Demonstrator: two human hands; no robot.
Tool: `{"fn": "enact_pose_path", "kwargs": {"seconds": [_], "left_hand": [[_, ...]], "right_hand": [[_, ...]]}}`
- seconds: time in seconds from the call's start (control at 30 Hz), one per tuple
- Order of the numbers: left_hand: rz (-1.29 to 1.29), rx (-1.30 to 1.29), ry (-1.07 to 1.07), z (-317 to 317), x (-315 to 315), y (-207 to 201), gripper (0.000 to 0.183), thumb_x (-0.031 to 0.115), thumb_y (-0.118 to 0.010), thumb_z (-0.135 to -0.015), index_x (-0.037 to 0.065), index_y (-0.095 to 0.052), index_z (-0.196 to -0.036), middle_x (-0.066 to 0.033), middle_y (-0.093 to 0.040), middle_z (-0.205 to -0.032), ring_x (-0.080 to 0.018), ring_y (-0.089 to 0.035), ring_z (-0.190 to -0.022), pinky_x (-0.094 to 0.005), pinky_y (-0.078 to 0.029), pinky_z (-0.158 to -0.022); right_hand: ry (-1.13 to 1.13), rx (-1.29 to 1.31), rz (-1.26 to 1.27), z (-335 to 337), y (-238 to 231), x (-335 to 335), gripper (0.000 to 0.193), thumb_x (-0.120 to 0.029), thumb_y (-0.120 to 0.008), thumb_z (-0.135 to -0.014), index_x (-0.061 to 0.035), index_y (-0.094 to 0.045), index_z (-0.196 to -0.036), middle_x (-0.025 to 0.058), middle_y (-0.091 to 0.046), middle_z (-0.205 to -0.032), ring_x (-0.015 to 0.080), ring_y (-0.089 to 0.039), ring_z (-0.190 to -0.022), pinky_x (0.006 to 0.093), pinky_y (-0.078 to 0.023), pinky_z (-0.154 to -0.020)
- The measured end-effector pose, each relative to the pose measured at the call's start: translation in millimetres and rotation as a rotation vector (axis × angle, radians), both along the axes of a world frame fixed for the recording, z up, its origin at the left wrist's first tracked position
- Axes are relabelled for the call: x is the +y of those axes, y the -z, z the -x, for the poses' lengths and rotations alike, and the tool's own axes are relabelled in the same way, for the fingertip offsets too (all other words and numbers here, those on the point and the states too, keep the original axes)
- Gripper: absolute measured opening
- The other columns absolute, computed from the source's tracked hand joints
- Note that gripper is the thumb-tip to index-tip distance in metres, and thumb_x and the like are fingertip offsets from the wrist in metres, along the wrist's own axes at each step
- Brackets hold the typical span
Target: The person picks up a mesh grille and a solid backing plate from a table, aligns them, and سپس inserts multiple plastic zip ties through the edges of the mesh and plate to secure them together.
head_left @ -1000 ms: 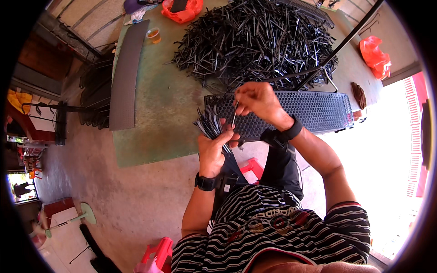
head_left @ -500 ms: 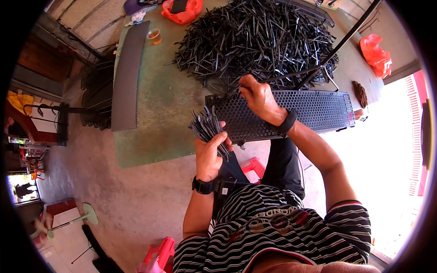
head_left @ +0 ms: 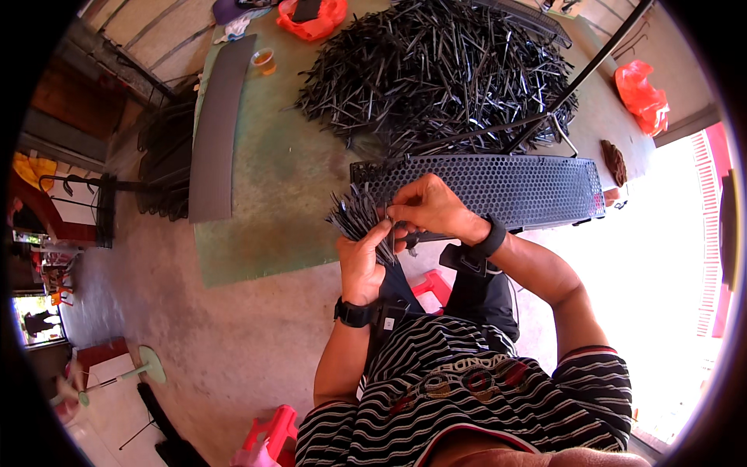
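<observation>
My left hand [head_left: 362, 268] is wrapped round a bundle of thin black strips [head_left: 354, 214], whose ends fan out past the thumb. Right beside it, my right hand [head_left: 433, 208] pinches a thin dark strip [head_left: 391, 233] against the bundle's edge; its fingertips nearly touch my left thumb. Just beyond both hands, a long black perforated tray [head_left: 506, 183] lies along the table's near edge. Behind the tray rises a large heap of the same black strips [head_left: 436, 74].
The green table [head_left: 272, 171] carries a long grey panel [head_left: 218, 132], a plastic cup of amber liquid [head_left: 264, 61] and a red bag [head_left: 311, 19]. A dark metal bar [head_left: 595, 62] slants over the heap's right side. Another red bag [head_left: 642, 93] hangs at right. Below stands a red stool [head_left: 272, 432].
My right hand has come down and toward me from the tray's far edge to the bundle. My left hand has barely shifted and still grips the strips.
</observation>
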State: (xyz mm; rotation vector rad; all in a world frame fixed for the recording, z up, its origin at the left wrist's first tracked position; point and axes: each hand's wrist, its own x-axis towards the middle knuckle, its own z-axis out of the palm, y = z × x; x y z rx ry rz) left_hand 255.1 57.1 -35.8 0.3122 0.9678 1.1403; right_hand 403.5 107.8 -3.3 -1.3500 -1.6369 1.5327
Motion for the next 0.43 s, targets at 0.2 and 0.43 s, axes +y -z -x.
{"fn": "enact_pose_path", "kwargs": {"seconds": [0.2, 0.43], "left_hand": [[-0.022, 0.024, -0.021, -2.2, -0.7, 1.8, 0.017, 0.005, -0.060, -0.080, 0.000, -0.057, -0.095, -0.0121, -0.063, -0.083, -0.0238, -0.065, -0.070, -0.0325, -0.054, -0.055], [0.033, -0.040, -0.063, 0.2, -2.0, 3.8, 0.014, 0.006, -0.063, -0.078, -0.002, -0.058, -0.089, -0.0113, -0.063, -0.079, -0.0239, -0.064, -0.065, -0.0331, -0.052, -0.051]], "right_hand": [[0.058, -0.035, -0.085, 3.5, -2.4, -5.1, 0.017, -0.011, -0.061, -0.075, 0.0058, -0.062, -0.070, 0.0102, -0.058, -0.053, 0.0113, -0.058, -0.047, 0.0248, -0.046, -0.044], [0.126, -0.055, -0.010, -5.1, -7.7, 4.0, 0.013, -0.015, -0.062, -0.077, -0.0034, -0.066, -0.073, 0.0060, -0.060, -0.055, 0.0116, -0.056, -0.047, 0.0258, -0.045, -0.044]]}}
